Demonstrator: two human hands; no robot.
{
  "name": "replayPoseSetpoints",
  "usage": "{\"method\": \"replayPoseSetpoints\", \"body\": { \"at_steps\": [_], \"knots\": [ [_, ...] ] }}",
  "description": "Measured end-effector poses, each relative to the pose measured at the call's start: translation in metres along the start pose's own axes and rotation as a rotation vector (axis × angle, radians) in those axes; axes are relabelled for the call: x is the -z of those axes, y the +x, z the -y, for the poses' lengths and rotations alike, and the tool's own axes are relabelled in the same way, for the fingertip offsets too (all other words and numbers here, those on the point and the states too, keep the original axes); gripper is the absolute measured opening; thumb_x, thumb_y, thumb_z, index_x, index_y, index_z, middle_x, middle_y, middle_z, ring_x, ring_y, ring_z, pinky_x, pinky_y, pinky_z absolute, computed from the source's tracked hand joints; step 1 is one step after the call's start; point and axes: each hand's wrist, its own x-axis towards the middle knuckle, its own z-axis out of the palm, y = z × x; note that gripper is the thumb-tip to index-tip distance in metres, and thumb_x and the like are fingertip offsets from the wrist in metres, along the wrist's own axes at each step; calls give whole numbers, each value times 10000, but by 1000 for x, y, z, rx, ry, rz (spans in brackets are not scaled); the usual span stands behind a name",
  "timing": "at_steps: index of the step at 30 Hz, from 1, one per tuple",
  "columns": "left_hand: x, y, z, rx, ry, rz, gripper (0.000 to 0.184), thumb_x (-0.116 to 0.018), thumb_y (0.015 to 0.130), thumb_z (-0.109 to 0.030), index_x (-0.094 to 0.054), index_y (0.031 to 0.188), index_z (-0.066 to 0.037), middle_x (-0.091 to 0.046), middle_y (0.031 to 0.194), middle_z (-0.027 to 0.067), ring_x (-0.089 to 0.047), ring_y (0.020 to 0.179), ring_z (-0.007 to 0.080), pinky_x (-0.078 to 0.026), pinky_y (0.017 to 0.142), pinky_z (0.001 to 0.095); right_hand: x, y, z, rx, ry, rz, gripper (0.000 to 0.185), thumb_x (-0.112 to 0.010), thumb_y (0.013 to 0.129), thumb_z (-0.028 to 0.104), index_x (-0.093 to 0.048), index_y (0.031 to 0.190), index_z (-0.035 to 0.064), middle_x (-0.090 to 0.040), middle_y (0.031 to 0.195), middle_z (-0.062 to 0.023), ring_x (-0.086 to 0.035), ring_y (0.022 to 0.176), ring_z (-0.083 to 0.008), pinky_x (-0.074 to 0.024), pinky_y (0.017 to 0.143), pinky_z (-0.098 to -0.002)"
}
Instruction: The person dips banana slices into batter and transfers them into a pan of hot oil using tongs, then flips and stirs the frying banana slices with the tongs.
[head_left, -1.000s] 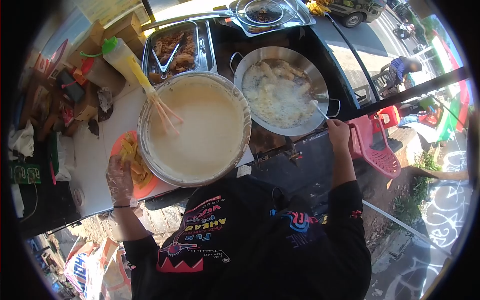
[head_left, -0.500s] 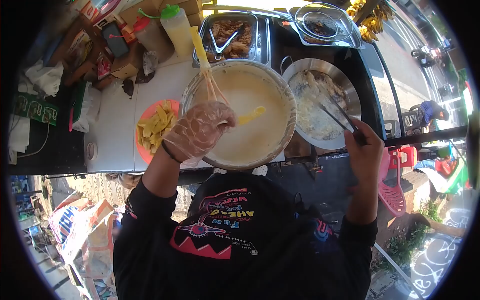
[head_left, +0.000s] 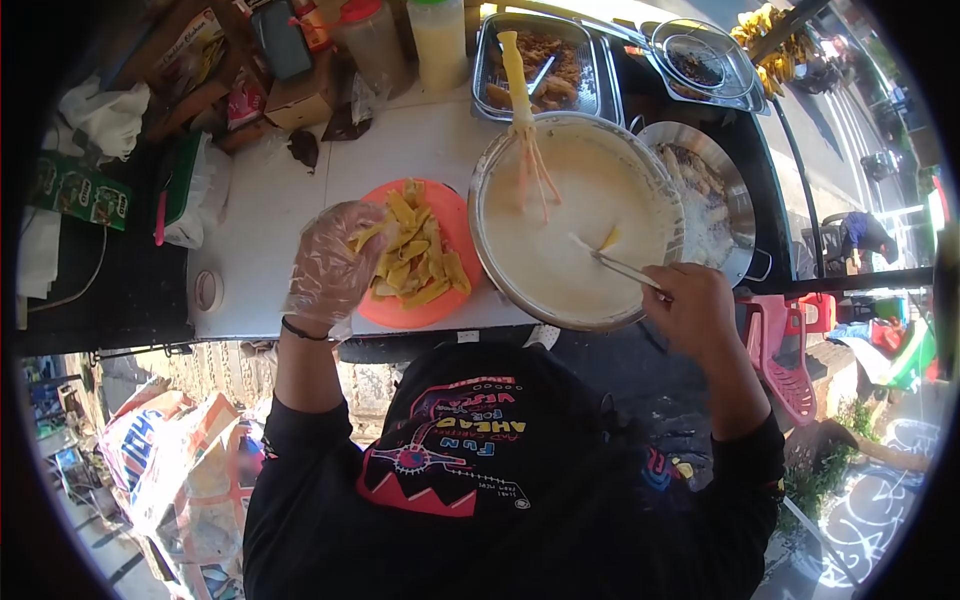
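Observation:
My left hand (head_left: 335,262), in a clear plastic glove, is at the left side of an orange plate (head_left: 455,222) heaped with yellow banana slices (head_left: 420,255). Its fingers close on a banana slice (head_left: 366,236) at the pile's edge. With my right hand (head_left: 692,305) I grip metal tongs (head_left: 628,271) over a large basin (head_left: 484,262) of pale batter (head_left: 560,265). The tong tips are at the batter, beside a partly sunk banana slice (head_left: 609,238). A yellow-handled whisk (head_left: 518,90) leans in the basin.
A frying pan (head_left: 738,190) with frying pieces stands right of the basin. Behind are a tray of fried food (head_left: 545,80), a wire strainer (head_left: 700,55) and squeeze bottles (head_left: 437,45). A tape roll (head_left: 208,291) lies on the left counter.
My left hand has moved from above the batter to the banana plate. My right hand has brought the tongs from the frying pan to the batter. The view has shifted left.

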Motion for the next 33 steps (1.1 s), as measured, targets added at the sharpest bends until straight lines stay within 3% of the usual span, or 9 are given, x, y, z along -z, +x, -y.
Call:
{"method": "replayPoseSetpoints", "body": {
  "at_steps": [2,5,9,11,15,20,25,29,33],
  "knots": [
    [-5,-4,9,53,-59,7,215,-709,873,-52,-657,1080,-25,-684,1039,108,-662,982,232,-510,920,344,-5,-9,-6,-84,197,-46,181,-695,849,114,-736,954,-27,-697,712,-43,-657,598,-206,-519,590,-317],
    [-29,-13,27,-102,295,134,253,-707,804,-65,-686,1054,-94,-681,1059,124,-649,980,343,-527,889,427,-13,-28,-9,-614,794,-134,196,-704,899,65,-715,1045,-66,-640,722,12,-552,641,-41,-445,583,-193],
    [-53,3,6,-133,493,151,175,-668,843,-173,-706,983,-75,-701,969,139,-674,942,344,-531,841,460,-35,-46,-29,-694,908,-236,205,-695,907,63,-704,1056,-76,-644,724,-2,-539,601,-46,-424,551,-200],
    [-63,15,-10,164,489,279,169,-651,855,-219,-687,938,-77,-684,987,165,-664,916,369,-522,808,485,-34,-54,-35,-764,1125,-316,198,-667,926,70,-697,1063,-69,-616,701,-8,-501,568,-54,-382,519,-211],
    [-93,18,-5,199,612,232,204,-646,866,-264,-669,937,-73,-678,954,189,-659,915,389,-524,801,489,-18,-73,-64,-668,1397,-515,215,-639,944,108,-690,1069,-59,-558,652,-18,-453,543,-74,-334,503,-220],
    [-110,26,1,322,703,159,237,-644,891,-300,-658,980,-80,-704,945,185,-674,911,400,-532,792,500,4,-103,-129,-698,1384,-674,220,-653,945,122,-693,1073,-52,-570,660,-17,-455,538,-71,-330,494,-214],
    [-115,31,-57,562,760,158,362,-743,826,-315,-576,1057,-92,-713,980,206,-690,945,396,-536,819,476,-19,-123,-210,-997,1048,-607,199,-666,927,149,-733,1005,-23,-586,663,-2,-468,543,-55,-326,492,-212],
    [-128,34,-42,649,720,86,363,-766,805,-272,-558,1022,-68,-710,989,214,-687,943,399,-535,808,469,-43,-118,-273,-1070,941,-533,195,-670,907,151,-747,968,-17,-586,651,8,-477,544,-54,-321,492,-223],
    [-133,28,-30,653,632,-31,371,-772,801,-273,-561,1025,-65,-704,1004,230,-684,932,405,-533,804,473,-67,-98,-336,-1062,704,-445,292,-694,852,249,-758,979,-5,-671,708,-54,-608,626,-126,-452,591,-283]
  ]
}}
